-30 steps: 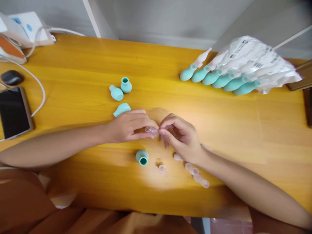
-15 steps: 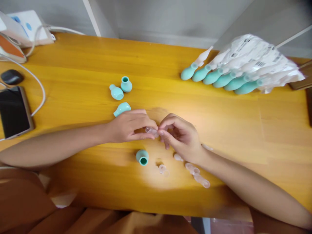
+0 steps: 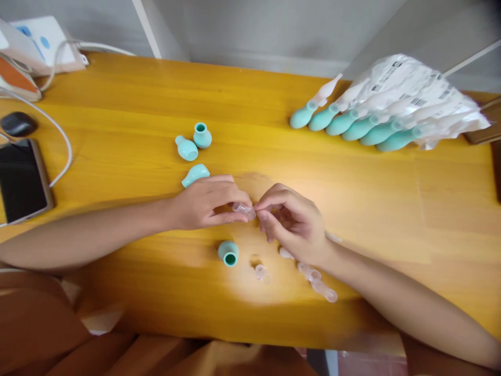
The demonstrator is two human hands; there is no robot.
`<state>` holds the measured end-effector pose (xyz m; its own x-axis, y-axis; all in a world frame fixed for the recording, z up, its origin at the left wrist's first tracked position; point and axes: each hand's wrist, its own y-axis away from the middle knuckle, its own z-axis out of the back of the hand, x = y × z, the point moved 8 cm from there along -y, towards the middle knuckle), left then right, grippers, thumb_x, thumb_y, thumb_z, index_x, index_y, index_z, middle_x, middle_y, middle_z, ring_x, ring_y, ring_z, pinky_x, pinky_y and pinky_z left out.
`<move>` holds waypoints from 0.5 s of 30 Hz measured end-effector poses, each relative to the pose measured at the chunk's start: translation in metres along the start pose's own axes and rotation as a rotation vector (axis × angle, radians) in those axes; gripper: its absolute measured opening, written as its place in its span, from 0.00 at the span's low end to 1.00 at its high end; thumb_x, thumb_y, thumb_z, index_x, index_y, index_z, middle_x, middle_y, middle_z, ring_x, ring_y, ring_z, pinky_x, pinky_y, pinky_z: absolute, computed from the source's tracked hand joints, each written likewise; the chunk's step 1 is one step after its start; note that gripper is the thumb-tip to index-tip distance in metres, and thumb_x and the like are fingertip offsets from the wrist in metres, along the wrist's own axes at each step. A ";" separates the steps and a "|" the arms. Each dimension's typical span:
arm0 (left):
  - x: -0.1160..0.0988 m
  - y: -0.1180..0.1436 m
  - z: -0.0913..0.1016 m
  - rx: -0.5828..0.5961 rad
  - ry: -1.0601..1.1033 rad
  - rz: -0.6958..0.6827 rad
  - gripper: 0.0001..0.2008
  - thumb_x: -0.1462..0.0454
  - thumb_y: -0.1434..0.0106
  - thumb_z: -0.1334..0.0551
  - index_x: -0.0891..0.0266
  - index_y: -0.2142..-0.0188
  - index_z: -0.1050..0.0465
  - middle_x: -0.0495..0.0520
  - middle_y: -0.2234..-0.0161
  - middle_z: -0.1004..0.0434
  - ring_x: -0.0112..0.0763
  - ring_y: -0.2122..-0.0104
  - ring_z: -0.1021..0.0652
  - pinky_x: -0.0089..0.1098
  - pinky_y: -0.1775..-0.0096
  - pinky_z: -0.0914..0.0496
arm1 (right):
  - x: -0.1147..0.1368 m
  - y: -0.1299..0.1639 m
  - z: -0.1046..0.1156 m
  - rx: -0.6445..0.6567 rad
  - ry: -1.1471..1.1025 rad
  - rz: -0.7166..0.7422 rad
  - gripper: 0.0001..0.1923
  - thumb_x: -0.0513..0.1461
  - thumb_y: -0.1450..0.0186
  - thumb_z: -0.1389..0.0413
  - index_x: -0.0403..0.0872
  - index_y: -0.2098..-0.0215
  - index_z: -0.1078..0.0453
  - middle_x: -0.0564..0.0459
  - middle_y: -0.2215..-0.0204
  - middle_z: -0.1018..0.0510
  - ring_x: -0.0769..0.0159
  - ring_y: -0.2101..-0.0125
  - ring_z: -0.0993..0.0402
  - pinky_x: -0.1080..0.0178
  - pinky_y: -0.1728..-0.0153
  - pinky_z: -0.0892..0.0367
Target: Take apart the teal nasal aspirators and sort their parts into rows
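My left hand [image 3: 219, 201] pinches a short clear plastic tube [image 3: 243, 210] between thumb and fingers, above the table. At the tube's right end is my right hand [image 3: 291, 219], its fingers curled and the index fingertip at the tube. Whatever the right fingers hold, if anything, is too small to make out. A teal rubber bulb [image 3: 195, 174] lies just behind my left hand, partly covered by it. In front of the hands is another teal bulb [image 3: 228, 253], its opening facing me. A clear plastic piece [image 3: 263, 273] and several clear tubes [image 3: 324, 290] lie near my right forearm.
Two teal bulbs [image 3: 202, 136] are farther back. At the back right, several teal bulbs with pale nozzles [image 3: 323, 121] stand in a row against a printed plastic bag [image 3: 407, 78]. A phone [image 3: 25, 180], a mouse [image 3: 18, 124] and a white cable [image 3: 66, 138] occupy the left side.
My right thumb has drawn back slightly from the tube's end, and the right hand has shifted a little to the right. My left hand keeps hold of the tube almost unmoved.
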<state>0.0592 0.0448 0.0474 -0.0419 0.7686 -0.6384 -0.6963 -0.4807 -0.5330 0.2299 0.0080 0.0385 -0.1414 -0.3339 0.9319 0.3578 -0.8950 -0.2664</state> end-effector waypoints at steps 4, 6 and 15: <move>-0.001 0.001 0.000 -0.009 -0.008 -0.008 0.09 0.55 0.21 0.31 0.56 0.49 0.21 0.50 0.65 0.13 0.31 0.66 0.18 0.30 0.61 0.26 | 0.001 -0.001 0.000 0.018 0.013 0.007 0.09 0.34 0.23 0.38 0.53 0.49 0.21 0.52 0.61 0.21 0.65 0.65 0.22 0.61 0.72 0.27; -0.002 0.000 0.000 -0.012 0.005 -0.024 0.08 0.57 0.22 0.30 0.56 0.49 0.22 0.49 0.65 0.13 0.31 0.66 0.19 0.30 0.61 0.26 | 0.000 -0.001 0.000 0.020 0.009 0.000 0.09 0.34 0.23 0.38 0.53 0.49 0.21 0.52 0.61 0.21 0.65 0.66 0.22 0.61 0.72 0.27; -0.002 -0.001 0.000 0.007 0.028 -0.029 0.08 0.58 0.22 0.30 0.57 0.48 0.21 0.51 0.63 0.11 0.31 0.65 0.18 0.30 0.59 0.24 | 0.007 -0.002 0.003 -0.019 -0.010 -0.054 0.05 0.36 0.22 0.38 0.53 0.51 0.20 0.52 0.61 0.21 0.66 0.67 0.21 0.62 0.73 0.26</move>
<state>0.0599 0.0432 0.0494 -0.0021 0.7701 -0.6379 -0.7020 -0.4555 -0.5475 0.2313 0.0084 0.0462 -0.1507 -0.2817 0.9476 0.3326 -0.9171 -0.2197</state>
